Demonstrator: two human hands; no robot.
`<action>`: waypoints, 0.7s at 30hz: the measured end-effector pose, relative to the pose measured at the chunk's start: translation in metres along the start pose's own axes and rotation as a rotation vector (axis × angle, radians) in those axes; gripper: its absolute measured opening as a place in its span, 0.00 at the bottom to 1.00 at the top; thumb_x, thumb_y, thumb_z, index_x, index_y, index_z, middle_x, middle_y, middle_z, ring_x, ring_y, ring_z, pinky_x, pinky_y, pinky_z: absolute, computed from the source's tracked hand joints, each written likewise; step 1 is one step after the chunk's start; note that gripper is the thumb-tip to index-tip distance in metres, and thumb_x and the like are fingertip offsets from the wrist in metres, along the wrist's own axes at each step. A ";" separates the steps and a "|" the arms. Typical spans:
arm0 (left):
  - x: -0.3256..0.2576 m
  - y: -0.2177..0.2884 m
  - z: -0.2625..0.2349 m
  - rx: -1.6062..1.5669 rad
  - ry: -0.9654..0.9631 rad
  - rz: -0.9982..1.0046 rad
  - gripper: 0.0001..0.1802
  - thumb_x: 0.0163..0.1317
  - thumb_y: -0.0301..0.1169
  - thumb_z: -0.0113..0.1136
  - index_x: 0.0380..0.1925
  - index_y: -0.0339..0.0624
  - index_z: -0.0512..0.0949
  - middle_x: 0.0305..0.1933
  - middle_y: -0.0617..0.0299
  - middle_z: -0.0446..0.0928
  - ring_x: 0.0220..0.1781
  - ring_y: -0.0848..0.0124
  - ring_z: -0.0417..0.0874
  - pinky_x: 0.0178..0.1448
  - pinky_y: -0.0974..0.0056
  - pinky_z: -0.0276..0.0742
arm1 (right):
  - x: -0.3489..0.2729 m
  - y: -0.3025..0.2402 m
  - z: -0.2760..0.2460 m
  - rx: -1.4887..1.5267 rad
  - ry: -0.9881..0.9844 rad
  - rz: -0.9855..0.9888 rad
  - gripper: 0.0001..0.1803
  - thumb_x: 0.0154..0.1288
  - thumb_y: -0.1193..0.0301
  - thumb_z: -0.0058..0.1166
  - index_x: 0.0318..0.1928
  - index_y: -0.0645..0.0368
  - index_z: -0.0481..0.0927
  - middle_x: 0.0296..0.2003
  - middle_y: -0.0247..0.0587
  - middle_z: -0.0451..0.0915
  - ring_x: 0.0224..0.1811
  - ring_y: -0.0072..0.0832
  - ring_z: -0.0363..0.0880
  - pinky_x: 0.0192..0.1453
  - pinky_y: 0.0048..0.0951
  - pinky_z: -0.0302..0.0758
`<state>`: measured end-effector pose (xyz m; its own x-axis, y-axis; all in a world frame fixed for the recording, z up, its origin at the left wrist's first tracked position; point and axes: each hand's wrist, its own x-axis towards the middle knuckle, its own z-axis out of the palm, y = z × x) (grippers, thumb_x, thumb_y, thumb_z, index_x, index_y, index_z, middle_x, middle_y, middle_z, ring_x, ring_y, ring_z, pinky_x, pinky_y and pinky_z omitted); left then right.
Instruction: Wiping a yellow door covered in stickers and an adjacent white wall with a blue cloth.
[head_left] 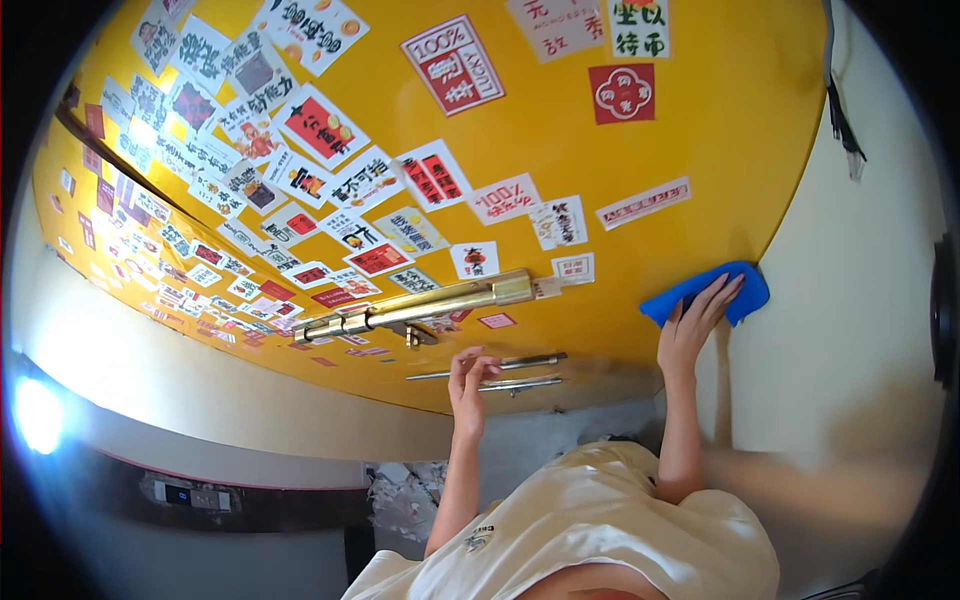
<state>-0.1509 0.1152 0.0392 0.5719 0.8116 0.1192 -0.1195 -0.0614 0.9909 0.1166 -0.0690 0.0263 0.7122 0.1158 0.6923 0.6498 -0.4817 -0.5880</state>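
Note:
A blue cloth (pixel 740 290) lies folded against the right edge of a yellow door (pixel 740 150), where the door meets the pale wall. My right hand (pixel 697 318) presses it flat with fingers extended over it. Lower and to the left, my left hand (pixel 470 378) is raised with loosely bent fingers and nothing visible in it. It is beside thin metal rods (pixel 520 383) low on the door; whether it touches them I cannot tell. Above that hand runs a thick brass bolt (pixel 420 308), fixed across the door.
Many paper stickers (pixel 325 125) in red, white and yellow cover the door's left and middle. A pale wall (pixel 860 270) stands at the right, with a dark loose strip (pixel 845 130) hanging from it. A bright light (pixel 38 415) glares at the far left, near a socket panel (pixel 190 495).

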 end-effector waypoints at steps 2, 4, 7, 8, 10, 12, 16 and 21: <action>-0.001 0.007 0.012 0.003 0.023 0.019 0.14 0.73 0.31 0.46 0.54 0.39 0.68 0.42 0.56 0.80 0.41 0.72 0.79 0.49 0.66 0.74 | -0.004 0.007 -0.002 0.064 -0.030 -0.012 0.40 0.73 0.60 0.44 0.74 0.66 0.41 0.74 0.65 0.33 0.75 0.68 0.33 0.76 0.59 0.38; -0.002 0.007 0.014 0.013 0.045 0.034 0.14 0.73 0.31 0.47 0.55 0.39 0.68 0.41 0.57 0.80 0.41 0.72 0.79 0.49 0.66 0.74 | -0.008 0.007 -0.004 0.079 -0.037 -0.021 0.41 0.73 0.61 0.45 0.74 0.66 0.41 0.74 0.65 0.33 0.75 0.68 0.33 0.76 0.59 0.38; -0.005 -0.002 0.013 0.007 0.037 0.027 0.14 0.72 0.31 0.47 0.55 0.40 0.68 0.41 0.57 0.80 0.41 0.73 0.78 0.49 0.67 0.74 | -0.012 0.005 -0.006 0.081 -0.052 -0.017 0.42 0.71 0.63 0.49 0.74 0.65 0.42 0.74 0.65 0.32 0.75 0.67 0.33 0.75 0.59 0.39; -0.006 -0.004 0.012 0.002 0.026 0.020 0.14 0.72 0.31 0.47 0.55 0.40 0.68 0.41 0.57 0.80 0.40 0.73 0.78 0.49 0.67 0.74 | -0.012 0.000 -0.007 0.087 -0.064 -0.018 0.41 0.71 0.64 0.49 0.75 0.64 0.42 0.74 0.65 0.33 0.75 0.67 0.33 0.75 0.58 0.40; -0.009 -0.009 0.008 -0.009 0.006 0.010 0.14 0.72 0.31 0.47 0.55 0.40 0.68 0.41 0.57 0.80 0.40 0.73 0.78 0.49 0.67 0.73 | -0.016 -0.006 -0.008 0.083 -0.073 -0.017 0.41 0.71 0.65 0.50 0.75 0.64 0.43 0.74 0.65 0.33 0.76 0.67 0.33 0.76 0.57 0.41; -0.011 -0.011 0.001 -0.008 -0.001 -0.007 0.14 0.72 0.31 0.47 0.55 0.40 0.68 0.41 0.58 0.80 0.40 0.73 0.78 0.49 0.67 0.73 | -0.026 -0.010 -0.001 0.129 -0.132 -0.036 0.42 0.71 0.67 0.49 0.75 0.64 0.40 0.75 0.62 0.33 0.77 0.61 0.30 0.77 0.55 0.36; -0.008 -0.013 -0.018 -0.022 -0.040 0.005 0.14 0.72 0.31 0.47 0.55 0.40 0.67 0.40 0.58 0.80 0.40 0.73 0.78 0.48 0.67 0.73 | -0.061 -0.027 0.019 0.204 -0.172 -0.025 0.43 0.67 0.73 0.53 0.75 0.64 0.41 0.74 0.66 0.34 0.76 0.65 0.30 0.76 0.56 0.38; -0.008 -0.013 -0.055 -0.063 -0.104 -0.011 0.14 0.71 0.30 0.48 0.55 0.39 0.67 0.40 0.56 0.80 0.40 0.72 0.79 0.47 0.67 0.74 | -0.095 -0.120 0.052 0.057 -0.441 -0.384 0.33 0.66 0.67 0.54 0.68 0.64 0.61 0.62 0.71 0.62 0.58 0.68 0.63 0.66 0.63 0.58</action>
<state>-0.1989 0.1414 0.0221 0.6538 0.7474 0.1177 -0.1616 -0.0141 0.9868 -0.0156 0.0227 0.0092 0.4578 0.6291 0.6282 0.8879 -0.2875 -0.3592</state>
